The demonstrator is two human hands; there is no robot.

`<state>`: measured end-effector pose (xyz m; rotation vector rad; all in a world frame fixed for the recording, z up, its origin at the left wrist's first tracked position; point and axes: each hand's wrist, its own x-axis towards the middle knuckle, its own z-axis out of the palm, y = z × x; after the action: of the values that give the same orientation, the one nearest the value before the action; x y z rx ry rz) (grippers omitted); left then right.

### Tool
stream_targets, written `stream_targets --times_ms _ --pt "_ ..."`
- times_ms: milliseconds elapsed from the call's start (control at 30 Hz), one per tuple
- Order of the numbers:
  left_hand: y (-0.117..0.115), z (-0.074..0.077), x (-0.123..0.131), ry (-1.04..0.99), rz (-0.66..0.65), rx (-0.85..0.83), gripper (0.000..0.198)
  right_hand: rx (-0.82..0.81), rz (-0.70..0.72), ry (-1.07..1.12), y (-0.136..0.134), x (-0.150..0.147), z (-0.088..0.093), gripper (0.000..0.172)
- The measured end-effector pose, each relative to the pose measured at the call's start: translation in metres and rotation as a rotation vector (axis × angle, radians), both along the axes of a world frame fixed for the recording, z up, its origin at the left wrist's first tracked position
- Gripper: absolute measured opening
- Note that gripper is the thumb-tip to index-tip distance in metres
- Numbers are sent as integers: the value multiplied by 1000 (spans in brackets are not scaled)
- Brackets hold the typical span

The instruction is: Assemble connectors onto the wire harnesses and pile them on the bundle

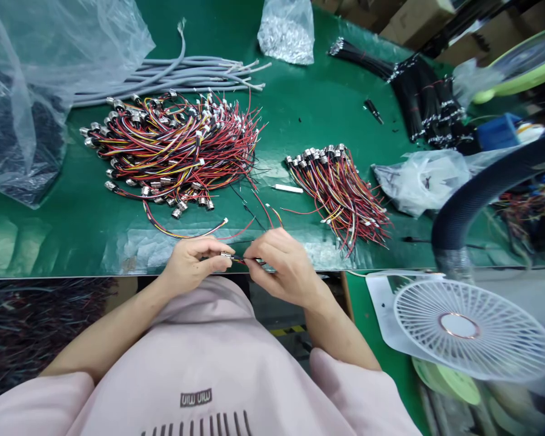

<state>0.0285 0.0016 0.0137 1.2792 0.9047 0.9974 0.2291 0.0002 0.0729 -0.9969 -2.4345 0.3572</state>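
Near the table's front edge, my left hand (pixel 198 259) pinches the small silver metal end of a connector (pixel 227 255). My right hand (pixel 279 261) is closed on the dark wires just behind that connector, its fingertips a short way from the left ones. Thin red, yellow and black wires (pixel 276 213) stick out above the right hand. Beyond my hands lies a large heap of wire harnesses (pixel 177 145) with round metal connectors and small white plugs. A smaller bundle of similar harnesses (pixel 340 188) sits to the right.
Grey cables (pixel 195 71) and plastic bags (pixel 286 30) lie at the back. A white pen-like stick (pixel 288 189) rests between the harness piles. Black cable bundles (pixel 422 97) lie at the right rear. A white fan (pixel 458 325) and a thick dark hose (pixel 458 200) stand at my right.
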Motion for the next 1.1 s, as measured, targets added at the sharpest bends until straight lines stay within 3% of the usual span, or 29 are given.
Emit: stream_targets --times_ms 633,900,1100 --pt "3 8 2 44 23 -104 25 73 20 37 2 -11 -8 15" --pt "3 2 4 -98 53 -101 34 -101 -48 148 4 -8 -15 12" --pt "4 2 2 -103 54 -191 29 -229 -31 232 7 -1 -14 15"
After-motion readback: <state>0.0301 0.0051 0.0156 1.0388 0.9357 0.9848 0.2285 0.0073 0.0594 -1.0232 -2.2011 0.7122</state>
